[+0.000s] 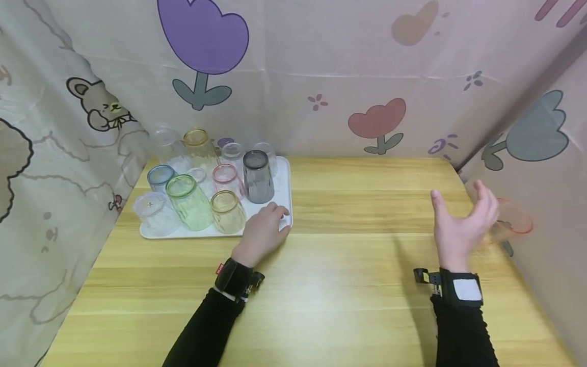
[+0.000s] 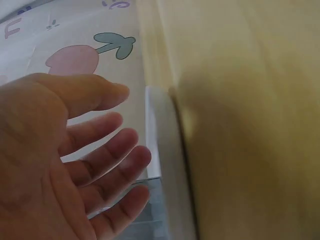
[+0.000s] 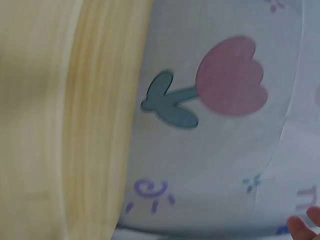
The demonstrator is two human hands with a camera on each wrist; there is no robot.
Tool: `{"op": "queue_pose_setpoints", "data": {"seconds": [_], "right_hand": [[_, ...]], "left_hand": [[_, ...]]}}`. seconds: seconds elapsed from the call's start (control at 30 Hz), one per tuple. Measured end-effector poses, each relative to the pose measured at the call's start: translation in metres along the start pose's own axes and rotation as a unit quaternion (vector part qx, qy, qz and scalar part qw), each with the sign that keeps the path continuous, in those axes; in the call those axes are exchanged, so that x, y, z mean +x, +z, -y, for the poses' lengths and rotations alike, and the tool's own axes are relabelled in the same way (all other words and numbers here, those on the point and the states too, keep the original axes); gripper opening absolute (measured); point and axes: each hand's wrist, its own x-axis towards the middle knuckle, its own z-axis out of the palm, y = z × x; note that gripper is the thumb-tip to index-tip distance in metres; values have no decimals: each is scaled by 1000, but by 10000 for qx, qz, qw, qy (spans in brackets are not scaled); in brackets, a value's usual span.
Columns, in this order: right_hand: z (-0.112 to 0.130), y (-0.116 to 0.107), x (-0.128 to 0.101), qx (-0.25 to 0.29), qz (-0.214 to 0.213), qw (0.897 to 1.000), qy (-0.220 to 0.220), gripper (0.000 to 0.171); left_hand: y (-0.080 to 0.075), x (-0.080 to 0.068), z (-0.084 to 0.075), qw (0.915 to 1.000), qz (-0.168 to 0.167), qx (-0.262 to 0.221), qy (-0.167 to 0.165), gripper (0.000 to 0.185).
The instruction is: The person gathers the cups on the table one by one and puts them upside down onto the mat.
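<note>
My left hand (image 1: 263, 229) is at the front right corner of a white tray (image 1: 286, 176), its fingers loosely bent. In the left wrist view that hand (image 2: 75, 150) holds nothing, and its fingers hang beside the tray edge (image 2: 167, 150). A dark grey glass (image 1: 259, 178) and a yellow glass (image 1: 228, 213) stand on the tray nearest to it. My right hand (image 1: 463, 227) is raised over the right of the table, thumb and fingers spread apart. Just beyond it is a clear glass with an orange rim (image 1: 513, 224), partly hidden. Only fingertips (image 3: 299, 227) show in the right wrist view.
Several more glasses share the tray, among them a green one (image 1: 188, 201), a blue one (image 1: 160, 176) and a pink one (image 1: 227, 178). The wooden table (image 1: 321, 285) meets printed curtains (image 1: 293, 102) at its back and sides.
</note>
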Motion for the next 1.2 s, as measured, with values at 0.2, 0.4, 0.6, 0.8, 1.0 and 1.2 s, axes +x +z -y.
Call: {"op": "queue_pose_setpoints", "data": {"seconds": [0.2,0.4,0.6,0.8,1.0,1.2], "right_hand": [[-20,-14,3,-179,-671,9975,-117,85],[-21,-27,1,186,-601,9935,950,113],[-20,-33,3,1377,-662,9604,2329,126],[-39,-35,9,1717,-668,9431,2767,133],[-57,-39,18,2364,-416,9067,3469,132],[-66,-39,24,2642,-596,8997,3424,115]], "left_hand": [[8,-3,2,9997,218,-111,-50,21],[13,-4,2,9998,177,-51,-68,14],[14,-3,2,9997,220,-63,-120,12],[14,-4,2,9992,326,-148,-169,11],[15,-3,1,9992,354,-148,-144,12],[15,-4,1,9994,332,-67,-82,15]]}}
